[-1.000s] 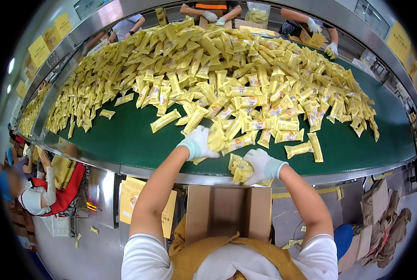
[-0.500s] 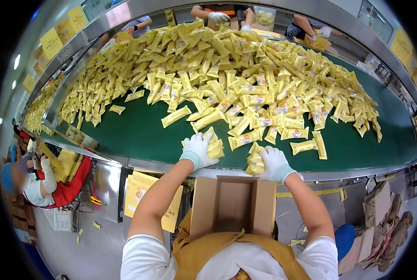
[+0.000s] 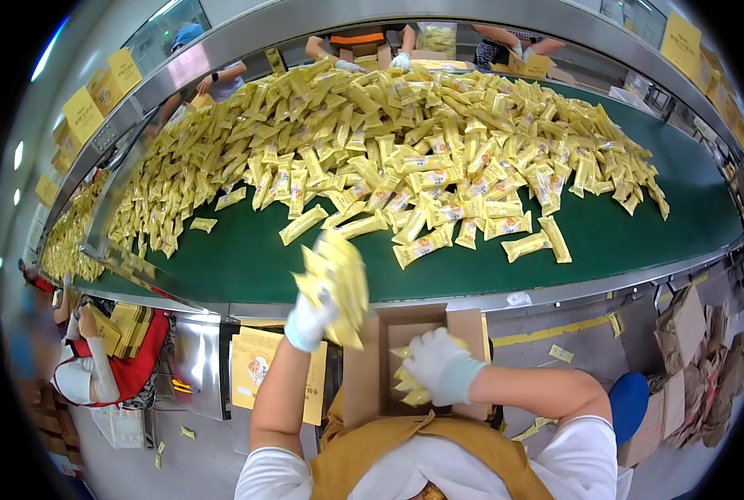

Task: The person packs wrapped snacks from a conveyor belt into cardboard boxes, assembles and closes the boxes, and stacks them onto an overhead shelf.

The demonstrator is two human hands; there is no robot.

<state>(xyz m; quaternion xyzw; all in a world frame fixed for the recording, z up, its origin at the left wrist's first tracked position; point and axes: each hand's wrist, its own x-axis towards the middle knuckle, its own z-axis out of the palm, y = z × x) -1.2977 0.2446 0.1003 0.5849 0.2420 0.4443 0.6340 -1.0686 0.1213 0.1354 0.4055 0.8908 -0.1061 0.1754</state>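
My left hand point(image 3: 312, 317), in a white glove, is closed on a bunch of yellow packets point(image 3: 339, 279), raised over the near edge of the belt, left of the open cardboard box point(image 3: 362, 367). The packets are blurred by motion. My right hand point(image 3: 440, 365), also gloved, is over the mouth of the box with several yellow packets point(image 3: 411, 381) under its fingers; part of them is hidden. Beyond my hands, a large heap of yellow packets point(image 3: 372, 125) lies on the green belt point(image 3: 472, 275), with loose packets along its near side.
The metal belt edge point(image 3: 555, 294) runs across in front of me. Printed yellow cartons point(image 3: 251, 367) stand left of the box. A co-worker in red point(image 3: 143, 371) is at far left, and other people work across the belt. Brown paper point(image 3: 705, 367) and a blue round object point(image 3: 630, 408) are at right.
My left hand has lifted its packets off the belt toward me. My right hand has moved from the belt edge, with its packets, over the box. The view has shifted slightly.
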